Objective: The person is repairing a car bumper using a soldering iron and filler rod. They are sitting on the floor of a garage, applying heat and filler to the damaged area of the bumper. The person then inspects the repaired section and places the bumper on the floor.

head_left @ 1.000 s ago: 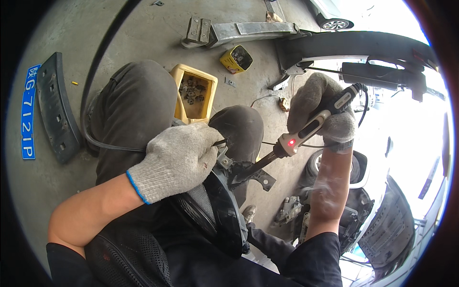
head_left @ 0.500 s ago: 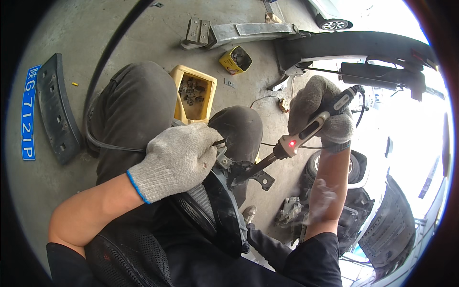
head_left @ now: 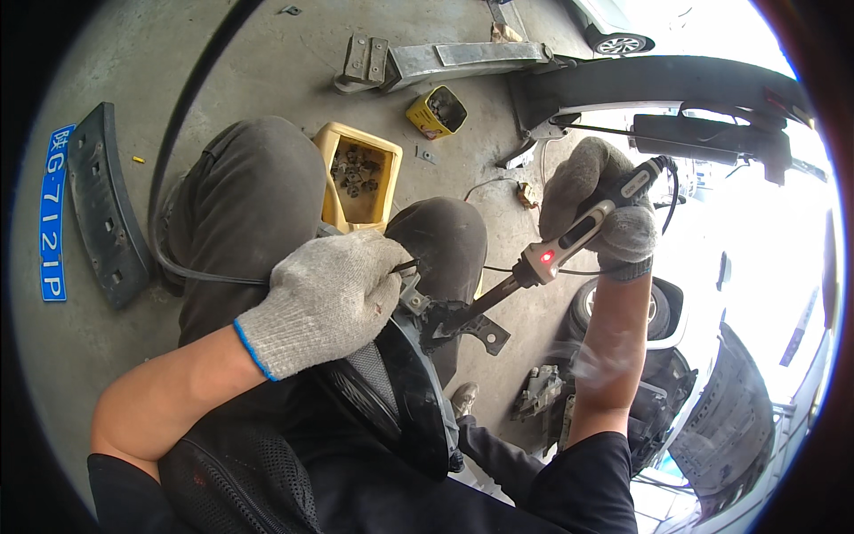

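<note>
My left hand (head_left: 329, 298), in a grey knit glove with a blue cuff, is closed round a thin black rod (head_left: 406, 265), whose short end pokes out by the thumb. My gloved right hand (head_left: 600, 209) grips a soldering iron (head_left: 569, 238) with a pale and black handle and a lit red light. Its dark tip slants down to the left onto the bracket end of a black plastic car part (head_left: 418, 383), which rests across my lap. A flat tab with a hole (head_left: 489, 336) sticks out beside the tip. Thin smoke (head_left: 592, 360) drifts over my right forearm.
A cut-open yellow container (head_left: 391, 178) with small metal pieces stands beyond my knees, near a smaller yellow tin (head_left: 427, 126). A black cable-like strip (head_left: 187, 116) loops along my left. Left lie a curved black panel (head_left: 105, 205) and a blue plate (head_left: 53, 231). A metal lift arm (head_left: 471, 60) lies ahead.
The soldering iron has shifted slightly upward, its tip still at the bracket. The smoke has changed shape and thinned. My left hand stays almost in place.
</note>
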`<state>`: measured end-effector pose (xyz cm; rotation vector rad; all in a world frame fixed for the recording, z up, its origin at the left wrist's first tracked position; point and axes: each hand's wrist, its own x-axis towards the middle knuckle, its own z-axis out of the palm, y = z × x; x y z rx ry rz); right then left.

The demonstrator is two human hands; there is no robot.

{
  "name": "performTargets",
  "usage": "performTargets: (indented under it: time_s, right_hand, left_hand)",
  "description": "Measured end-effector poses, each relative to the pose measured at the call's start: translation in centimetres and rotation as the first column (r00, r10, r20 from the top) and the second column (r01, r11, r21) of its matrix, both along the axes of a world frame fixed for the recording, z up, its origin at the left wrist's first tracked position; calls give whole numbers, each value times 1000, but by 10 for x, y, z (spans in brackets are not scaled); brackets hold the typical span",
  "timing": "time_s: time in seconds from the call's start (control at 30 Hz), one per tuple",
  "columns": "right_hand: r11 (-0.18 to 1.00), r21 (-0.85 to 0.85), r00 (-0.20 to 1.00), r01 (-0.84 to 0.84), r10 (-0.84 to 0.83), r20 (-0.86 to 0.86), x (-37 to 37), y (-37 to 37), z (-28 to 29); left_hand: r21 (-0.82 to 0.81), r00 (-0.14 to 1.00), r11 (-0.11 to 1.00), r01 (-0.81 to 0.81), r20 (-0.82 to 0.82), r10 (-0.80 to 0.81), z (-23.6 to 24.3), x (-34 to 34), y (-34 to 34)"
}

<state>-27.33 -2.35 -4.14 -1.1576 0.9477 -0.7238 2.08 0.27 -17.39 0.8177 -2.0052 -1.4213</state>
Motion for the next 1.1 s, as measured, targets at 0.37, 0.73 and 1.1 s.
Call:
performTargets:
  time_s: [0.37,0.73,1.1]
  right_hand:
    - [1000,15,1000,5,-5,20,5,2,-1]
    - [999,-46,998,-17,20,61,11,-2,-11]
    - [975,-115,974,190,-202,-102,14,9,7]
  left_hand:
    - [11,1000,1000,2,5,-2,3,0,0]
    - [34,1000,999,-6,20,5,3,0,0]
    - [27,1000,1000,-14,-6,14,-1,-1,0]
